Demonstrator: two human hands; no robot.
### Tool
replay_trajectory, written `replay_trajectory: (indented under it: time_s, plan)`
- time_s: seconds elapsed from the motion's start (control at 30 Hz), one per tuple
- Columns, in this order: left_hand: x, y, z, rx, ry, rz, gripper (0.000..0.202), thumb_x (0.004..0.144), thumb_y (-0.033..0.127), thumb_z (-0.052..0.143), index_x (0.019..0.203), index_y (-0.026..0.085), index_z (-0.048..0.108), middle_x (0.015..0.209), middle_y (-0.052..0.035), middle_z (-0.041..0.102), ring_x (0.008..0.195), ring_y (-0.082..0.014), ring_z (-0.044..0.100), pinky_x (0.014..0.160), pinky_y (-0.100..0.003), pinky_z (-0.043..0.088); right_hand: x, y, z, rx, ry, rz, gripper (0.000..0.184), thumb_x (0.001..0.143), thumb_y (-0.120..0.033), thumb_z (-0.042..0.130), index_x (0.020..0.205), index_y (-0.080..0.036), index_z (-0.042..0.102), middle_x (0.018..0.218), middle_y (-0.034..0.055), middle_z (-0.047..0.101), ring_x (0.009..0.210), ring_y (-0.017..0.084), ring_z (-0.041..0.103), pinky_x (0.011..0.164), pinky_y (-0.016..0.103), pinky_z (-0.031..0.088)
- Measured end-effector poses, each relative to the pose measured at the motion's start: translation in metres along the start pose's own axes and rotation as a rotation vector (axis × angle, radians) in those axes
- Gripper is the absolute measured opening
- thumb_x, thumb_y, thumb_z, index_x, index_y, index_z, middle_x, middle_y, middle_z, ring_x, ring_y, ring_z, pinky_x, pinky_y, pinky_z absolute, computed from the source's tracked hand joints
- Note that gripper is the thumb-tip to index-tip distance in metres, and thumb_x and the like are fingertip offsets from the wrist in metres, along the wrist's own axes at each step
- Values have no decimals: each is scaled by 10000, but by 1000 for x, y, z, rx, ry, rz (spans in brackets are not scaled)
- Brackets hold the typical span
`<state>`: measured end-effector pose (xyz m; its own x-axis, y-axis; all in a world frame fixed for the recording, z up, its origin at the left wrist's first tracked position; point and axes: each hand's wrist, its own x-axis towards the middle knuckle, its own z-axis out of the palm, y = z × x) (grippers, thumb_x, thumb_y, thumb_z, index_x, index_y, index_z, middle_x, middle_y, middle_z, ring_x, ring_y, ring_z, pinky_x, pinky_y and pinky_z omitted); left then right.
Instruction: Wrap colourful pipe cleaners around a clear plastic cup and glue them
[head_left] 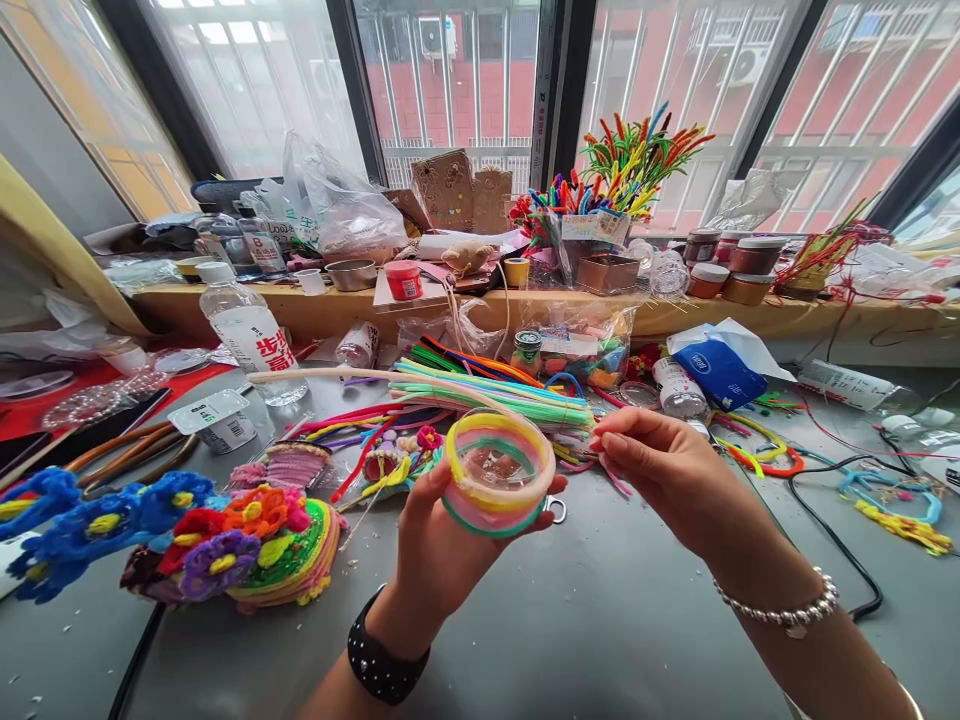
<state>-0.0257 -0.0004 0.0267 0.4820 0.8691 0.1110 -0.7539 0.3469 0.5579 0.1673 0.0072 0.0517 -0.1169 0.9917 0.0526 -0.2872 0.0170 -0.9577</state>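
Observation:
My left hand (442, 545) is wrapped around a clear round cup (499, 480) from below and the left side. Bands of yellow, pink, peach and green pipe cleaner circle the cup, and its open top tilts toward me. A long pale peach pipe cleaner (337, 376) stretches from the cup's far rim out to the left. My right hand (660, 465) is just right of the cup with thumb and fingers pinched together; what sits between the fingertips is too small to make out. Behind both hands lies a bundle of pastel pipe cleaners (480, 395).
Fuzzy pipe-cleaner flowers (225, 545) lie at the left, near a white-labelled plastic bottle (247, 335). A blue tissue pack (716, 365) and a black cable (840, 540) are on the right. Paint jars (754, 257) line the sill.

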Motion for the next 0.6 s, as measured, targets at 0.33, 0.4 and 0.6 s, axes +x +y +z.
replay_trajectory:
  time_s: [0.33,0.4,0.6]
  plan:
    - [0,1,0,13,3,-3,606,699,423,639,1238,176,515,995,-100,713,896,-283,673,685,-313,528,-2,-1,0,-6,-68,14,273,702,-340,733,971,-299,708,691,-22,683,658,93,561,625,216,428]
    - [0,1,1,17,6,-4,594,693,421,645,1222,178,530,985,-98,715,887,-285,675,679,-314,529,-3,-2,0,-9,-104,21,375,755,-354,684,1120,-295,621,683,-23,668,647,103,556,587,218,415]
    - [0,0,2,16,22,3,603,699,412,644,1245,198,506,996,-88,712,889,-286,676,680,-320,532,1,1,-2,-99,-86,-2,290,708,-467,686,826,-209,625,453,-75,423,450,75,330,456,219,285]
